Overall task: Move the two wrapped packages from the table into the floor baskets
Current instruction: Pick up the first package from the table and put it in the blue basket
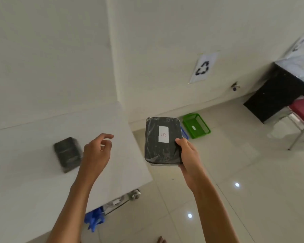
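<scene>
i saw right hand [188, 155] gripping package b [162, 141] off the counter [33, 199] edge, green basket [197, 126] beyond. left hand [96, 151] hung open, empty, beside second package [68, 154] on counter.

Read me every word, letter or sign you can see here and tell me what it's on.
"B": white label on the held package.
Recycling symbol, no words: paper sheet on the wall.
Sheet far right: too blurred.
Label in the green basket: too small.
</scene>
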`<state>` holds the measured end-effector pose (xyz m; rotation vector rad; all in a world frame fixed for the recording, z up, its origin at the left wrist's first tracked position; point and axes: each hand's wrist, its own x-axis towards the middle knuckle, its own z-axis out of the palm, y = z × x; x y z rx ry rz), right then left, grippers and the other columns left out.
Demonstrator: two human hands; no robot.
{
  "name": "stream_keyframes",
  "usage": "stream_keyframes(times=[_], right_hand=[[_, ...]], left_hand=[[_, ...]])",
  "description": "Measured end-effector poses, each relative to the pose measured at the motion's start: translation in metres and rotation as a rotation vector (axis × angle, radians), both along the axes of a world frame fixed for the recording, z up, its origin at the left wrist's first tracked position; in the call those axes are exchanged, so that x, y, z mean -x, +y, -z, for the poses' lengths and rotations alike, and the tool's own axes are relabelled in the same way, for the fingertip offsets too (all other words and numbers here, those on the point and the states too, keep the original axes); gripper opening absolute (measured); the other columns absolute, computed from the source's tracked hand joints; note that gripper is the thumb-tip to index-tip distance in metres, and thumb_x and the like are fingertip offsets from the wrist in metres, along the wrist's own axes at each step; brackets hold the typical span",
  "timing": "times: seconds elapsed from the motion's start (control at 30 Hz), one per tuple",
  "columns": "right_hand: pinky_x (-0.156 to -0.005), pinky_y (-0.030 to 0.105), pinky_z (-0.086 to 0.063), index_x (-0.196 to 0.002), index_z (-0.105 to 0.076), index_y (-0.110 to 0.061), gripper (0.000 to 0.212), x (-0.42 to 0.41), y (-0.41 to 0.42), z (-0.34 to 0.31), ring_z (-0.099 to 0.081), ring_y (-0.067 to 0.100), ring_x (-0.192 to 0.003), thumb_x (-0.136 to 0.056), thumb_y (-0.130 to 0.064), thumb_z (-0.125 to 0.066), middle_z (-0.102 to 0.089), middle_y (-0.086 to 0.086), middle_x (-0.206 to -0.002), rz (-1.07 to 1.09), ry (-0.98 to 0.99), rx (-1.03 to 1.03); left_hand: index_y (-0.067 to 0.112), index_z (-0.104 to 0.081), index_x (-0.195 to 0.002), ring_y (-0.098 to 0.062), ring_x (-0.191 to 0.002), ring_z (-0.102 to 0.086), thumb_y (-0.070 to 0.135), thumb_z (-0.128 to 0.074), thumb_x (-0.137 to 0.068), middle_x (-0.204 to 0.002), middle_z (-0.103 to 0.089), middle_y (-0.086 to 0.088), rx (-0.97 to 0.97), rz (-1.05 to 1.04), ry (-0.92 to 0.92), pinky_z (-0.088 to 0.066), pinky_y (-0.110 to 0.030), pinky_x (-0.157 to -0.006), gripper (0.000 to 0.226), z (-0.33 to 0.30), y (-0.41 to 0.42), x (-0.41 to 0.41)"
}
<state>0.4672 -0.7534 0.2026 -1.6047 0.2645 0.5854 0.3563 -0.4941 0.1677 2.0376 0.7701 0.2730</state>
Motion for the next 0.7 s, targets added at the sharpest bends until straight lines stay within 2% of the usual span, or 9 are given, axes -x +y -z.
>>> stream_keyframes(times=[0.07,0.17,0.23,0.37,0.47,0.57,0.7], right_hand=[[-0.081,0.040,-0.058,-0.105,-0.072,-0.010,0.025,-0.026,-0.061,0.003,-0.078,0.019,-0.082,-0.106,-0.023,-0.050,-0.085,0.013,-0.103,0.034,0.030,0.025],[-0.067,0.030,-0.056,-0.105,-0.069,-0.017,0.023,-0.072,-0.132,0.004,-0.079,0.007,-0.060,-0.105,-0.021,-0.046,-0.086,-0.003,-0.077,0.095,0.092,0.028],[-0.063,0.027,-0.054,-0.106,-0.068,-0.018,0.022,-0.109,-0.169,0.008,-0.078,0.006,-0.058,-0.104,-0.022,-0.046,-0.084,-0.006,-0.072,0.114,0.112,0.040],[-0.065,0.030,-0.054,-0.105,-0.067,-0.017,0.023,-0.192,-0.224,0.025,-0.079,0.007,-0.058,-0.105,-0.020,-0.045,-0.085,-0.005,-0.072,0.144,0.138,0.076],[-0.070,0.033,-0.056,-0.106,-0.069,-0.016,0.023,-0.264,-0.256,0.042,-0.079,0.009,-0.057,-0.105,-0.020,-0.046,-0.084,-0.004,-0.071,0.150,0.159,0.092],[-0.069,0.032,-0.056,-0.107,-0.069,-0.015,0.023,-0.349,-0.281,0.056,-0.077,0.015,-0.065,-0.104,-0.019,-0.047,-0.084,-0.001,-0.073,0.129,0.177,0.141],[-0.067,0.035,-0.053,-0.112,-0.065,-0.011,0.023,-0.464,-0.304,0.064,-0.070,0.025,-0.080,-0.102,-0.013,-0.045,-0.077,0.011,-0.097,0.088,0.187,0.184]], left_hand=[[0.030,-0.074,-0.109,-0.017,-0.086,-0.074,0.022,-0.053,-0.101,-0.089,-0.076,0.000,-0.005,0.049,0.026,-0.061,-0.038,-0.073,0.024,-0.001,-0.052,-0.037],[0.028,-0.076,-0.105,-0.024,-0.079,-0.075,0.021,-0.055,-0.100,-0.083,-0.077,-0.005,-0.001,0.115,0.053,-0.061,-0.041,-0.070,0.023,-0.006,-0.114,-0.092],[0.026,-0.077,-0.106,-0.030,-0.077,-0.074,0.020,-0.056,-0.099,-0.075,-0.076,-0.010,-0.012,0.134,0.058,-0.059,-0.042,-0.066,0.023,-0.006,-0.144,-0.135],[0.023,-0.078,-0.106,-0.021,-0.080,-0.073,0.016,-0.055,-0.098,-0.078,-0.075,-0.004,0.003,0.116,0.069,-0.054,-0.028,-0.061,0.025,0.014,-0.187,-0.218],[0.019,-0.078,-0.108,-0.026,-0.084,-0.074,0.013,-0.054,-0.098,-0.085,-0.076,-0.007,0.054,0.092,0.084,-0.059,-0.036,-0.071,0.026,0.035,-0.215,-0.291],[0.019,-0.077,-0.107,-0.030,-0.086,-0.075,0.011,-0.054,-0.097,-0.089,-0.076,-0.011,0.100,0.039,0.096,-0.062,-0.045,-0.079,0.026,0.058,-0.237,-0.370],[0.019,-0.077,-0.105,-0.032,-0.085,-0.076,0.010,-0.055,-0.097,-0.088,-0.076,-0.011,0.154,-0.028,0.113,-0.061,-0.045,-0.082,0.026,0.073,-0.262,-0.461]])
